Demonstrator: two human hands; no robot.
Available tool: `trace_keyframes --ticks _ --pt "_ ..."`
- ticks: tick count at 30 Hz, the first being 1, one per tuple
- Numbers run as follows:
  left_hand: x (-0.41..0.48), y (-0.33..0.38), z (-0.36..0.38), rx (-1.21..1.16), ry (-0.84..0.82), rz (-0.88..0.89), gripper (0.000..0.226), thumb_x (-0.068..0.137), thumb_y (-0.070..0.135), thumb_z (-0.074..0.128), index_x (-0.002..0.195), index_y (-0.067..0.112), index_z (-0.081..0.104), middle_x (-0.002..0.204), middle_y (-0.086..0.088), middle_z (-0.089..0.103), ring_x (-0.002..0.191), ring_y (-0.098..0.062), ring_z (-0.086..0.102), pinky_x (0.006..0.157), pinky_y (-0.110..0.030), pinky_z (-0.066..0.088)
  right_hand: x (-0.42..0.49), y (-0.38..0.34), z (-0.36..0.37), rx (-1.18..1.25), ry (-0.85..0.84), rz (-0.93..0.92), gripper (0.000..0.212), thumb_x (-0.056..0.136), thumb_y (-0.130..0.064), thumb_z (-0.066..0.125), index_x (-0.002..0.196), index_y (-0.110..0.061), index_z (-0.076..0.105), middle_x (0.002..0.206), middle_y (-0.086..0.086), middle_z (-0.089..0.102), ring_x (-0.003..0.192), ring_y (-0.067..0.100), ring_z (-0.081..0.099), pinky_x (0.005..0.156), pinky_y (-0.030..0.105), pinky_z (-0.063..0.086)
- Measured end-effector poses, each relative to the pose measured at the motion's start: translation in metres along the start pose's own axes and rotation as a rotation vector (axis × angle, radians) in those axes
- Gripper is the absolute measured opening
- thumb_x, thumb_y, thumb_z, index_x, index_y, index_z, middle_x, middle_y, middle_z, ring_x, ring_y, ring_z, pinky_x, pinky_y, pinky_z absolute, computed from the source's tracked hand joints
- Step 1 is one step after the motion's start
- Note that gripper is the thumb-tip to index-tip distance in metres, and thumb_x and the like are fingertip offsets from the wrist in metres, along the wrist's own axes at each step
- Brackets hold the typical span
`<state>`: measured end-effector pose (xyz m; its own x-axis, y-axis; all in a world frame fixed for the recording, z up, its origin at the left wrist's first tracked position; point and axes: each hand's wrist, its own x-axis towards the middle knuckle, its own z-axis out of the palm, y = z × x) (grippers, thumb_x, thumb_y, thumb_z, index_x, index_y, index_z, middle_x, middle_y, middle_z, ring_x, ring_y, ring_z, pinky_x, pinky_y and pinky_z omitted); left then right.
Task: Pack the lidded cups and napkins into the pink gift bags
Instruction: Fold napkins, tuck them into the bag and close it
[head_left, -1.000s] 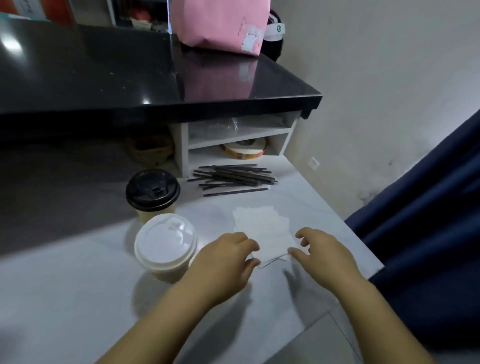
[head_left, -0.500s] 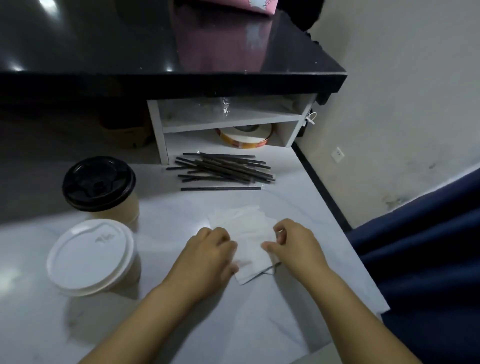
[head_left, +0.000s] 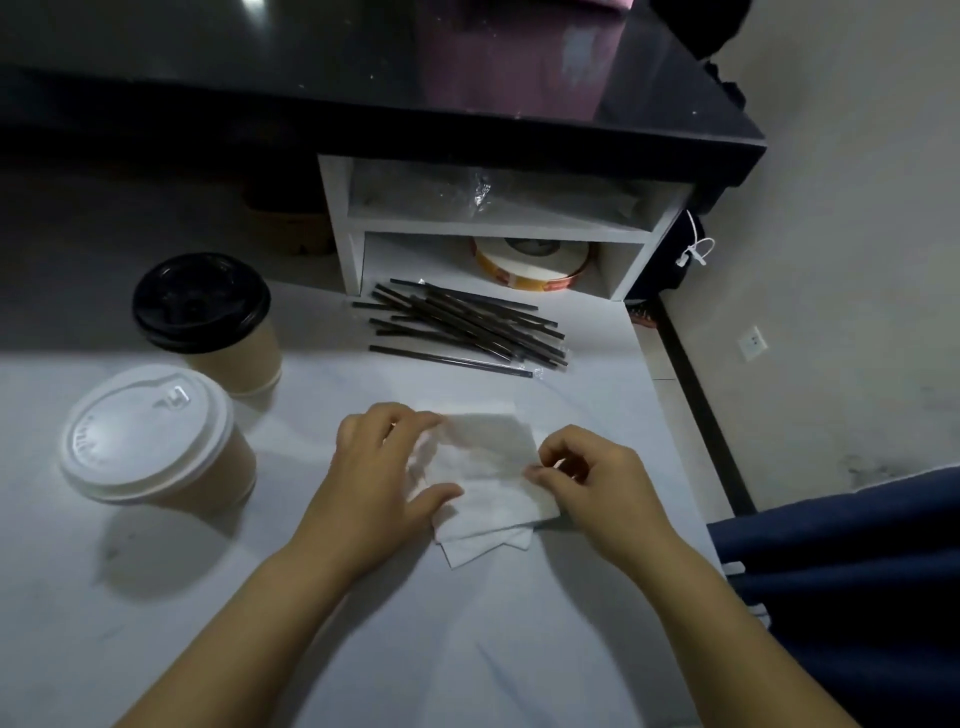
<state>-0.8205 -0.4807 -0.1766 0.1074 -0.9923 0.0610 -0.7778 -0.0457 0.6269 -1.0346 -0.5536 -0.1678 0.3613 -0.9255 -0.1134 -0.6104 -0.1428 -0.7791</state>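
Observation:
A small stack of white napkins (head_left: 488, 473) lies on the white counter (head_left: 467, 649). My left hand (head_left: 384, 478) grips the top napkin at its left side, lifting and crumpling it a little. My right hand (head_left: 597, 483) pinches the napkin's right edge between thumb and fingers. To the left stand two brown paper cups: one with a white lid (head_left: 145, 431) nearer me, one with a black lid (head_left: 202, 301) behind it. Only the pink bag's reflection shows on the black shelf; the bag itself is out of view.
Several black wrapped straws (head_left: 467, 327) lie in a pile behind the napkins. A white cubby (head_left: 493, 228) under the black shelf (head_left: 363, 78) holds a tape roll (head_left: 530, 260). The counter's right edge drops off beside a dark blue curtain (head_left: 857, 571).
The view tilted down and left, so the pink bag left the frame. Both hands closed in on the napkins, and the top napkin is now lifted and rumpled between them.

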Motion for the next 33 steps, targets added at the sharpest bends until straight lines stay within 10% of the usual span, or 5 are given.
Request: trace_keyframes --ticks 4,7,11,18,33 --pt "0.002 -0.002 -0.004 0.038 -0.028 -0.029 0.069 0.072 0.045 0.071 0.132 0.032 0.04 0.131 0.012 0.037 0.118 -0.015 0.024 0.1 -0.036 0.03 -0.003 -0.003 -0.001 0.081 -0.189 -0.017 0.012 0.076 -0.026 0.075 0.075 -0.028 0.063 0.071 -0.014 0.063 0.061 0.001 0.055 0.056 0.014 0.045" --pt "0.003 -0.006 -0.008 0.028 -0.015 -0.013 0.029 0.077 0.03 0.071 0.104 0.026 0.062 0.107 0.012 0.056 0.105 -0.015 0.045 0.093 -0.034 0.038 0.0 -0.004 0.0 0.146 -0.286 0.0 0.009 0.077 -0.025 0.075 0.075 -0.026 0.066 0.07 -0.008 0.066 0.057 0.003 0.057 0.055 0.015 0.045" --pt "0.002 -0.013 -0.011 -0.062 -0.074 -0.083 0.027 0.08 0.012 0.064 0.075 0.037 0.056 0.081 0.016 0.06 0.081 -0.006 0.057 0.075 -0.025 0.046 0.011 0.0 0.005 0.126 -0.086 0.062 0.012 0.086 -0.029 0.064 0.074 -0.027 0.064 0.069 -0.005 0.066 0.057 0.003 0.057 0.056 0.023 0.046" --pt "0.001 -0.02 -0.013 -0.106 -0.097 -0.097 0.019 0.08 0.011 0.063 0.079 0.03 0.06 0.083 0.014 0.06 0.082 -0.006 0.057 0.078 -0.031 0.049 0.025 -0.004 0.016 -0.31 -0.087 0.136 0.033 0.075 -0.04 0.073 0.097 -0.026 0.052 0.082 -0.009 0.055 0.074 0.008 0.054 0.063 0.027 0.046" --pt "0.015 -0.01 -0.021 -0.13 -0.122 0.021 0.014 0.079 0.016 0.07 0.077 0.028 0.064 0.089 0.014 0.055 0.085 -0.001 0.052 0.073 -0.013 0.041 0.017 -0.001 0.006 0.018 0.027 0.086 0.024 0.071 -0.022 0.079 0.061 -0.032 0.059 0.081 -0.015 0.054 0.072 -0.002 0.054 0.062 0.011 0.039"
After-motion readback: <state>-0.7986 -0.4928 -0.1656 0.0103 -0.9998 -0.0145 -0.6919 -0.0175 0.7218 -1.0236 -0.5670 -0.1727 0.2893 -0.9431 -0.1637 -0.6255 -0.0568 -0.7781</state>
